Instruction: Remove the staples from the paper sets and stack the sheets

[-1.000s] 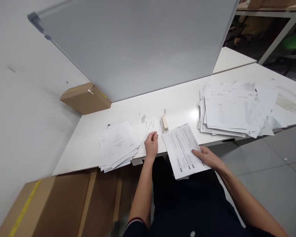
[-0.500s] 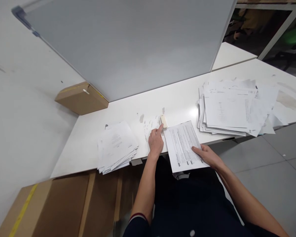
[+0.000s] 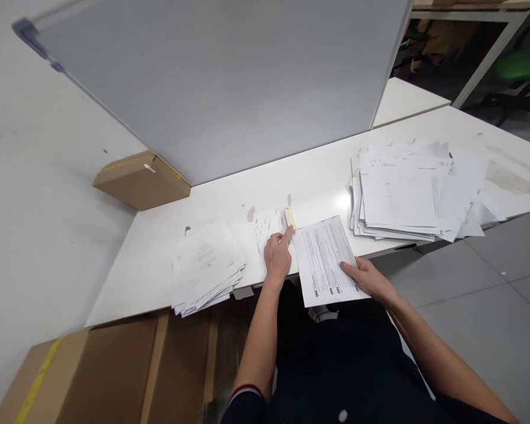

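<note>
My left hand [image 3: 276, 257] lies on the white table [image 3: 159, 259], forefinger stretched out and touching the near end of a small cream stapler [image 3: 289, 217]; the other fingers are curled with nothing in them. My right hand [image 3: 365, 279] grips the near right edge of a printed set of sheets [image 3: 324, 257], which lies partly on the table and overhangs its front edge. The stapler sits just beyond the sheets' far left corner.
A fanned pile of papers [image 3: 205, 265] lies to the left, and a large untidy stack of papers [image 3: 413, 191] to the right. A grey board [image 3: 229, 82] leans at the back beside a cardboard box [image 3: 141, 179]. Flat cardboard [image 3: 115, 365] stands below the table's left front.
My left hand moved forward and right from a loose curl on the bare table until its forefinger touched the stapler. The right hand kept hold of the sheets.
</note>
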Motion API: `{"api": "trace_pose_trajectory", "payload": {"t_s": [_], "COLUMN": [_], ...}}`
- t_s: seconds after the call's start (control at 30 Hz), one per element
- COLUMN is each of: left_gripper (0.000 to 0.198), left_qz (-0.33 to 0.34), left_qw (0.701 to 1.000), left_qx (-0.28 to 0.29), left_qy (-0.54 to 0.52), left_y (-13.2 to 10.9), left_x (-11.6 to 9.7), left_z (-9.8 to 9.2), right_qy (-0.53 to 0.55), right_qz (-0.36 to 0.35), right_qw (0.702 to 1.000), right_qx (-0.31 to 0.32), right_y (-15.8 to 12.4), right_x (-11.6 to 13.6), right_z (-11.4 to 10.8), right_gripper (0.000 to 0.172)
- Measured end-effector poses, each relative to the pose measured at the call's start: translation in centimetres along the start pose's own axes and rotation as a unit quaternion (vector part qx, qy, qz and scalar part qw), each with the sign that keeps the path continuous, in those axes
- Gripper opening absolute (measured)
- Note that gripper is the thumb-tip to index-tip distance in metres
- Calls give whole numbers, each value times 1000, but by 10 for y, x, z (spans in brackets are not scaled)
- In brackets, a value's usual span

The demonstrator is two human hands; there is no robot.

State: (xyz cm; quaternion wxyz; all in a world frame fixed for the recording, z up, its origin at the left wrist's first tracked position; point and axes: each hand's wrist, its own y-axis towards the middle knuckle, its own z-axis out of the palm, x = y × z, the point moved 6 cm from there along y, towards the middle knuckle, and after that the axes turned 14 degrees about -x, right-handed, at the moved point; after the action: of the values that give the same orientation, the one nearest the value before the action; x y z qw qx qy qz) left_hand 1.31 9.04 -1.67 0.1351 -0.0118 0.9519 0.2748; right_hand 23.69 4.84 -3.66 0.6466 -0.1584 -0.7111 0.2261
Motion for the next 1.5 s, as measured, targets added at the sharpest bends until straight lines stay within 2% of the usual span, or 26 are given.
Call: {"api": "trace_pose_trajectory", "payload": {"t_s": [0.13,0.2,0.3,0.4,0.47,0.57,0.63,0.7,0.73,0.77,0.83,0.9,1.0,1.07,1.13,1.2,1.3,1.4,1.5], "left_gripper": [53,50,45,43,43,42,40,38,37,36,33,29,24,28,35,39,34,24,23], "left_qz": [-3,-19,-44,-44,-40,-37,-30,-19,-14,-8,1,-6,-77,-131,-164,-186,-205,-203,-219], "left_qw": [999,996,990,989,989,989,987,986,986,985,985,985,978,968,964,964,962,964,964], "left_qx": [-22,-43,-64,-68,-69,-76,-85,-97,-104,-111,-125,-146,-194,-204,-177,-129,-90,-102,-119], "left_qy": [-43,-78,-114,-124,-122,-125,-131,-133,-132,-130,-121,-94,-10,58,110,141,153,137,94], "left_y": [0,0,-2,-5,-6,-8,-9,-11,-13,-16,-24,-34,-47,-53,-56,-58,-61,-63,-63], "left_x": [1,2,5,5,5,4,2,-3,-5,-7,-7,3,41,70,94,109,118,120,126], "left_z": [-4,-7,-9,-9,-9,-10,-12,-14,-16,-20,-29,-44,-76,-95,-105,-106,-102,-100,-101], "right_qy": [-6,-11,-23,-54,-89,-182,-260,-304,-307,-303,-291,-297,-281,-244,-225,-227,-243,-238,-226], "right_qz": [-31,-47,-69,-107,-138,-96,-90,-141,-175,-205,-245,-280,-318,-347,-384,-411,-408,-390,-388], "right_qw": [998,994,977,939,915,891,842,788,777,777,800,816,863,888,891,883,880,890,893], "right_qx": [-47,-98,-203,-321,-368,-405,-464,-516,-521,-512,-465,-409,-274,-177,-87,-17,1,-16,-18], "right_y": [-1,2,10,20,25,33,27,14,9,5,1,0,2,1,0,0,10,19,20], "right_x": [12,24,47,74,91,102,106,110,110,107,98,89,73,65,60,56,50,46,44], "right_z": [-18,-39,-83,-134,-162,-191,-204,-204,-198,-188,-159,-119,-44,6,49,82,103,102,98], "right_gripper": [33,33,34,36,37,39,46,55,56,56,50,42,31,25,22,22,23,24,24]}}
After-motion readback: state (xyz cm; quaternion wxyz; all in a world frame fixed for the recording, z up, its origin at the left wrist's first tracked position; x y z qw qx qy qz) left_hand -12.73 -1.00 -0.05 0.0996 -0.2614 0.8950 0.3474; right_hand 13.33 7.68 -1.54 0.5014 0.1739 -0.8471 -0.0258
